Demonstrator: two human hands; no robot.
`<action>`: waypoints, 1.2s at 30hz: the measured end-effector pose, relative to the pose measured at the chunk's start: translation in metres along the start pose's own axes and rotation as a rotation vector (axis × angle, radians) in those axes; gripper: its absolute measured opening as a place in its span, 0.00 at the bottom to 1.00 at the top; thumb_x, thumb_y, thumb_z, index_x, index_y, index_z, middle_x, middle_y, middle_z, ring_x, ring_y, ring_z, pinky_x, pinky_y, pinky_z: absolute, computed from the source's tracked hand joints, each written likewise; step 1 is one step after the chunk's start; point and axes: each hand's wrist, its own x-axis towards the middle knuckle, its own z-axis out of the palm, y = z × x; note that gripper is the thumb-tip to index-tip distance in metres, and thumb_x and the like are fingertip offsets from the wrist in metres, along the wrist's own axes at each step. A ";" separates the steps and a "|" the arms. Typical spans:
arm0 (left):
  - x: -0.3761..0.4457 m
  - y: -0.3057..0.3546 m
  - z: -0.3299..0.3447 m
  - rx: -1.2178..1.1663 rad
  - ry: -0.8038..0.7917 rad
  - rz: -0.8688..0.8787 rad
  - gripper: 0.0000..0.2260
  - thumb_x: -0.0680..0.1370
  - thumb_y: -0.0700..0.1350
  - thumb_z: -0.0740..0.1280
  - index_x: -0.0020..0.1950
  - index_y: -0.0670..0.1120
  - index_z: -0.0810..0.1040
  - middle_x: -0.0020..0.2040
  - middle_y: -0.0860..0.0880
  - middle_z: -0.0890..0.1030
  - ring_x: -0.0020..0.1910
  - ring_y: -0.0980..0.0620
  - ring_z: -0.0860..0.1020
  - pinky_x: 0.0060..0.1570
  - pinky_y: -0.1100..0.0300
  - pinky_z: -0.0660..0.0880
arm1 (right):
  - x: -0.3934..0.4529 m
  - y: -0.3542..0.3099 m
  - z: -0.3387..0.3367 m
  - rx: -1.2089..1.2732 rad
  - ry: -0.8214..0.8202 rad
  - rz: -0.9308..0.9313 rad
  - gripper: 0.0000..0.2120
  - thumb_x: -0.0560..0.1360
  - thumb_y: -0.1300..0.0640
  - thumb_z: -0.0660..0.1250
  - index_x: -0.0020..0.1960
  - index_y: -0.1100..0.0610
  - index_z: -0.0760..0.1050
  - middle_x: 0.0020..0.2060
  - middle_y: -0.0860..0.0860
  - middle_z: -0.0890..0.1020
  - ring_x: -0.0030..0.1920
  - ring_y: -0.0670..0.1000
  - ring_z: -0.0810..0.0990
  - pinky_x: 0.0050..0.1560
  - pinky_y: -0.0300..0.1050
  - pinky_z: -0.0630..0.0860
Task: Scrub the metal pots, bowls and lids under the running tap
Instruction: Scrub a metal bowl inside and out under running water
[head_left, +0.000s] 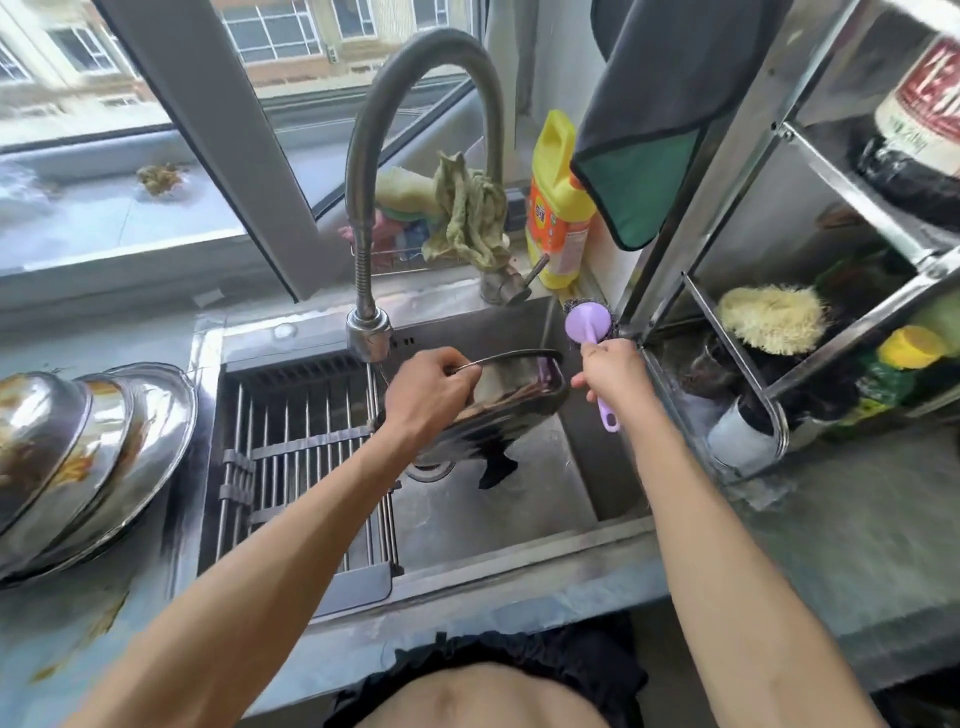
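My left hand (428, 392) grips the rim of a metal bowl (511, 402) and holds it tilted on edge over the sink (545, 499), just right of the tap spout (369, 332). My right hand (613, 371) grips the handle of a purple scrubbing brush (589, 325), its steel-wool head raised near the sink's back right corner, apart from the bowl. A thin stream of water falls from the spout beside my left hand. Several dirty metal bowls (88, 457) lie stacked on the counter at the left.
A roll-up drying rack (301, 457) covers the sink's left half. A yellow detergent bottle (558, 208) and rags (467, 213) stand behind the tap. A metal shelf rack (779, 322) with brushes and bottles stands close at the right. A dark cloth (670, 104) hangs above.
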 end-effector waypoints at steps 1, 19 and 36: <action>0.001 0.003 0.003 0.000 0.003 -0.044 0.10 0.78 0.49 0.69 0.38 0.48 0.82 0.32 0.55 0.83 0.39 0.52 0.82 0.44 0.56 0.75 | 0.002 -0.004 -0.002 -0.003 -0.013 0.000 0.20 0.83 0.48 0.55 0.41 0.60 0.75 0.34 0.54 0.84 0.23 0.50 0.73 0.28 0.40 0.67; 0.012 -0.023 0.002 -0.520 -0.002 -0.604 0.15 0.78 0.39 0.61 0.31 0.45 0.70 0.28 0.44 0.74 0.23 0.49 0.69 0.29 0.62 0.65 | 0.036 -0.103 0.040 -0.292 0.004 0.002 0.27 0.76 0.67 0.58 0.75 0.59 0.65 0.45 0.60 0.80 0.28 0.56 0.81 0.23 0.43 0.75; 0.028 -0.044 0.001 -0.595 -0.044 -0.659 0.10 0.79 0.40 0.59 0.37 0.46 0.71 0.27 0.45 0.73 0.22 0.50 0.68 0.31 0.59 0.63 | 0.056 -0.117 0.057 -0.424 0.054 -0.072 0.15 0.81 0.64 0.59 0.67 0.61 0.72 0.57 0.56 0.79 0.32 0.52 0.72 0.25 0.41 0.63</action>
